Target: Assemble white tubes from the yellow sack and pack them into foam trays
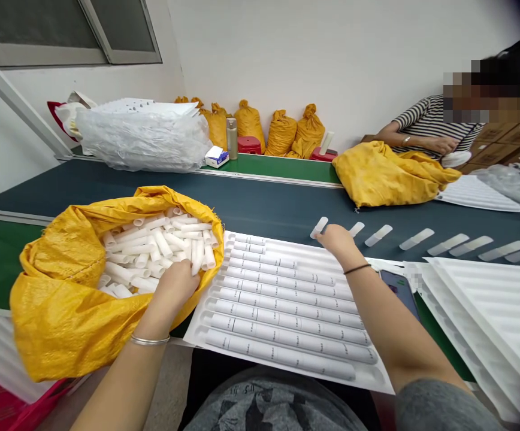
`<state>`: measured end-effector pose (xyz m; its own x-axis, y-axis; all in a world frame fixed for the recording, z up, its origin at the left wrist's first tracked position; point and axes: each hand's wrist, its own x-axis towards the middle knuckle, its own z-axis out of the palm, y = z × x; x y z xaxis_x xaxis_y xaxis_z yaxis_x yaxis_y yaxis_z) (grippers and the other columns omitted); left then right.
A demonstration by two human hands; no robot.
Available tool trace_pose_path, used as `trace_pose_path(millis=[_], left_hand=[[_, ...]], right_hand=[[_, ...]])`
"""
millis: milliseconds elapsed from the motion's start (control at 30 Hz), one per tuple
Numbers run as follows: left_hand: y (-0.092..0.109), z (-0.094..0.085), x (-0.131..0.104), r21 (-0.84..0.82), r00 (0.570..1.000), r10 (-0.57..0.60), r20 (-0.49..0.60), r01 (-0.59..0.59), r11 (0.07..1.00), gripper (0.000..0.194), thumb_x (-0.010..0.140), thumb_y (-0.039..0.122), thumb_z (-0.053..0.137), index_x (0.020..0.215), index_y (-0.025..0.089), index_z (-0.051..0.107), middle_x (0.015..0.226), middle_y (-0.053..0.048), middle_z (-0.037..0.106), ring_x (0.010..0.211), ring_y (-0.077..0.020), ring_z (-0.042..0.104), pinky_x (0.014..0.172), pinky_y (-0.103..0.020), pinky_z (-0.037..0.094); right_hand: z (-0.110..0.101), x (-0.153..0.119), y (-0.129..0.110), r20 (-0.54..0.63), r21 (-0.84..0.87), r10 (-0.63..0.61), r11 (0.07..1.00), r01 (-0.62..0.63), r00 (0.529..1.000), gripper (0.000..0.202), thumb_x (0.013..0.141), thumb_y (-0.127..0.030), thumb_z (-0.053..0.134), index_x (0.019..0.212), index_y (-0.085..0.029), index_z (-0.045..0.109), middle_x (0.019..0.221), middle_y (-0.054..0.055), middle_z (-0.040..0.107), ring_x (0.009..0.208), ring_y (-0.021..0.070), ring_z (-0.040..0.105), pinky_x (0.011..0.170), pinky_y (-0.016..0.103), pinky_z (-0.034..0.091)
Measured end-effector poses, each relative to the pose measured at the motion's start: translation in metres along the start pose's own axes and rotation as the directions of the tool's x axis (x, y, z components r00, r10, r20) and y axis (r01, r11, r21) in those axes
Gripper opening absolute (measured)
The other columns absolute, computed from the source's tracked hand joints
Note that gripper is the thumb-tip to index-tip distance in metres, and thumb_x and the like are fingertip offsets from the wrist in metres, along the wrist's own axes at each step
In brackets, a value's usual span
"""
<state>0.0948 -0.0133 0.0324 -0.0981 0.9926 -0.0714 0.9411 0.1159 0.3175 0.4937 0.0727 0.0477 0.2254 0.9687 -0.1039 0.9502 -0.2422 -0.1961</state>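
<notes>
A yellow woven sack (62,311) lies open at the left, full of short white plastic tubes (141,248). My left hand (178,284) is at the sack's right side, its fingers closed on a white tube (197,256). Beyond the white grooved tray (368,368), my right hand (337,242) reaches to the dark belt, fingers pinched at the lower end of a translucent tube (319,227). Rows of printed white tubes (282,323) lie in the tray's grooves. More translucent tubes (417,239) are spaced along the belt to the right.
Stacked white trays (480,335) and a phone (399,290) sit at the right. Across the dark belt (260,203) are another yellow sack (386,173) and a person in a striped shirt (433,120). A plastic-wrapped bundle (138,134), tissue box (217,157) and bottle (232,137) stand at the back.
</notes>
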Motion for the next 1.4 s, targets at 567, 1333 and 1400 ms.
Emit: trace_pose_path(millis=[567, 1333, 1400], left_hand=[[0.066, 0.009, -0.054, -0.965, 0.959, 0.215, -0.184, -0.218, 0.143, 0.059, 0.078, 0.023, 0.069, 0.129, 0.032, 0.041, 0.102, -0.003, 0.067, 0.1, -0.0179, 0.062, 0.086, -0.031, 0.05], [0.068, -0.017, -0.064, -0.412, 0.697, 0.619, -0.362, -0.715, 0.564, 0.03, 0.088, 0.024, 0.059, 0.117, 0.02, 0.062, 0.098, -0.008, 0.069, 0.089, -0.0191, 0.064, 0.08, -0.031, 0.052], [0.069, -0.015, -0.065, -0.322, 0.623, 0.648, -0.439, -0.782, 0.534, 0.035, 0.087, 0.018, 0.059, 0.122, 0.022, 0.058, 0.097, -0.008, 0.067, 0.089, -0.0178, 0.062, 0.08, -0.03, 0.052]], right_hand=[[0.022, -0.121, -0.054, -0.107, 0.779, -0.545, 0.473, 0.41, 0.832, 0.02, 0.081, -0.023, 0.058, 0.1, -0.019, 0.058, 0.092, 0.004, 0.061, 0.072, 0.0138, 0.057, 0.065, 0.027, 0.049], [0.005, -0.147, -0.061, -0.133, 0.822, -0.585, 0.386, 0.419, 0.8, 0.028, 0.089, -0.037, 0.056, 0.11, -0.02, 0.064, 0.083, 0.004, 0.064, 0.073, 0.0158, 0.059, 0.066, 0.029, 0.05], [0.006, -0.149, -0.063, -0.074, 0.896, -0.58, 0.318, 0.309, 0.811, 0.029, 0.088, -0.038, 0.058, 0.109, -0.018, 0.064, 0.082, 0.004, 0.064, 0.071, 0.0149, 0.059, 0.063, 0.027, 0.05]])
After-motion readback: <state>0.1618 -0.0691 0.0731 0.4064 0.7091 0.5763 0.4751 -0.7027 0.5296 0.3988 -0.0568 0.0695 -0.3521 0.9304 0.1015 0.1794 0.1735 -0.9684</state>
